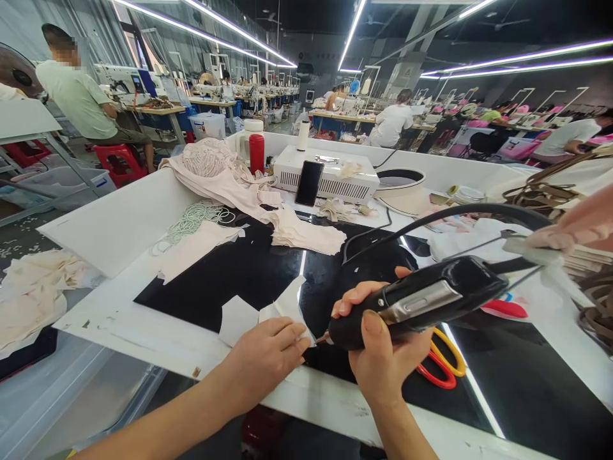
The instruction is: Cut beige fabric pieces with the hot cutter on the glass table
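Note:
My left hand [263, 358] pinches the edge of a white cut fabric piece [287, 303] at the near edge of the black board [201, 281]. My right hand [387, 364] is wrapped around a black corded handheld tool [426, 294] with a silver lever. The tool's narrow metal tip [323, 338] points left and meets the fabric close to my left fingertips; whether it presses in, I cannot tell. Another white piece [238, 319] lies just left of the held one. Scissors with red and yellow handles [447, 364] lie beneath my right hand, blades hidden.
Beige fabric pieces [306, 233], pale green cord [196, 223], a phone [309, 183] and a white vented box [330, 172] stand or lie farther back. A blurred hand [579, 223] is near the tool's cable [460, 209] at right. Co-workers sit at sewing machines beyond.

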Tool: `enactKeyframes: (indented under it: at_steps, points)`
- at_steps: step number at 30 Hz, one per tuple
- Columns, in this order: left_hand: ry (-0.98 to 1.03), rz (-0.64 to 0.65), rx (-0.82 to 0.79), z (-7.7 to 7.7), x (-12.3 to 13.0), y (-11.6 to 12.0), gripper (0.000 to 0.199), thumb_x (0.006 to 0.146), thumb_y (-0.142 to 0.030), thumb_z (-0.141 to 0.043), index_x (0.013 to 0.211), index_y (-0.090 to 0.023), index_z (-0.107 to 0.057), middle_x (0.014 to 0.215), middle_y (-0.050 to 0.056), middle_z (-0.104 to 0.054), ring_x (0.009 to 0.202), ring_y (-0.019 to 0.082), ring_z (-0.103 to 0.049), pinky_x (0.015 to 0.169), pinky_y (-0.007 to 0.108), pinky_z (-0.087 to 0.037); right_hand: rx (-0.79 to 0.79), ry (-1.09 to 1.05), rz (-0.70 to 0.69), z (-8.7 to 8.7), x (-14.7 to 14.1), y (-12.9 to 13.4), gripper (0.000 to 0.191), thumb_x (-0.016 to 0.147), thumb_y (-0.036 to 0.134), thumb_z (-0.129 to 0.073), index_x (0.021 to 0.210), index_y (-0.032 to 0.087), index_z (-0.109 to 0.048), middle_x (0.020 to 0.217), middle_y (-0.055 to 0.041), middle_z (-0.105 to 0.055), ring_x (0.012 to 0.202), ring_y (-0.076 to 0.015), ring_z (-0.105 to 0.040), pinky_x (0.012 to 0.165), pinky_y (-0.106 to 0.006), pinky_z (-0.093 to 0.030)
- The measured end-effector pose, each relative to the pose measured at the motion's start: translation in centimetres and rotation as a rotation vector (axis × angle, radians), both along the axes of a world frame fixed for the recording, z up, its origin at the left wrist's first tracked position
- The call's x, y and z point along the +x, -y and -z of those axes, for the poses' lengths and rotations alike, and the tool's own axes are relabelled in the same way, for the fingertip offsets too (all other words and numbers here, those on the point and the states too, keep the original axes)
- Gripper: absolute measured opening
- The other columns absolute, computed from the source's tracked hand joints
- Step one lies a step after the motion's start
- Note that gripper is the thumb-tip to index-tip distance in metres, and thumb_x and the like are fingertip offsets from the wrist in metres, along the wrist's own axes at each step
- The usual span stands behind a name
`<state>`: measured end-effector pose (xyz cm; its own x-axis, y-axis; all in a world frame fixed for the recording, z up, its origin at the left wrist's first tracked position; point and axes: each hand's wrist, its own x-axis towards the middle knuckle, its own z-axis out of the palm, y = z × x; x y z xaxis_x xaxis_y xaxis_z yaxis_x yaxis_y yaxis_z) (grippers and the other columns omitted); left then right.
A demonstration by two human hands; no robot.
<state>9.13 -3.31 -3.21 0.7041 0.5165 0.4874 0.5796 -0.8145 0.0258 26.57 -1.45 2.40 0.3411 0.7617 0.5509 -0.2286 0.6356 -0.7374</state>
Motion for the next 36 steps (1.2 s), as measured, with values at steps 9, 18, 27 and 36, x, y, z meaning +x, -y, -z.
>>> enactKeyframes:
  at_steps: [9,18,27,36]
  points:
    - [-0.070,-0.006,-0.063,0.2,-0.5,-0.1,0.030,0.099,-0.020,-0.067,0.128,-0.013,-0.063,0.125,0.008,-0.068,0.114,0.025,-0.066,0.103,0.038,-0.056,-0.033,0.006,0.027,-0.3,-0.2,0.3,0.052,0.088,0.027,-0.076,0.134,0.030,-0.052,0.084,0.0033,-0.067,0.062,-0.0133,-0.063,0.057,-0.031,-0.057]
    - [-0.119,-0.043,-0.027,-0.8,-0.4,0.1,0.029,0.098,-0.022,-0.069,0.125,-0.015,-0.061,0.120,0.008,-0.069,0.109,0.025,-0.067,0.098,0.038,-0.057,-0.025,-0.009,-0.003,-0.3,-0.1,0.3,0.049,0.089,0.025,-0.076,0.132,0.030,-0.053,0.085,0.0033,-0.068,0.064,-0.0136,-0.063,0.059,-0.031,-0.056]
    - [-0.154,-0.059,-0.028,-0.3,-0.6,0.3,0.031,0.100,-0.024,-0.067,0.129,-0.016,-0.060,0.122,0.008,-0.068,0.111,0.026,-0.066,0.095,0.039,-0.057,-0.045,-0.004,0.010,-0.2,-0.3,0.3,0.050,0.087,0.027,-0.076,0.132,0.029,-0.052,0.083,0.0035,-0.067,0.062,-0.0144,-0.062,0.058,-0.033,-0.055]
    - [-0.227,-0.017,0.020,-0.4,-1.2,0.4,0.029,0.107,-0.020,-0.054,0.133,-0.010,-0.060,0.139,0.011,-0.062,0.120,0.025,-0.062,0.102,0.037,-0.053,-0.030,-0.007,-0.009,-0.3,-0.4,0.5,0.050,0.088,0.026,-0.076,0.132,0.029,-0.053,0.084,0.0033,-0.068,0.063,-0.0141,-0.063,0.059,-0.033,-0.055]
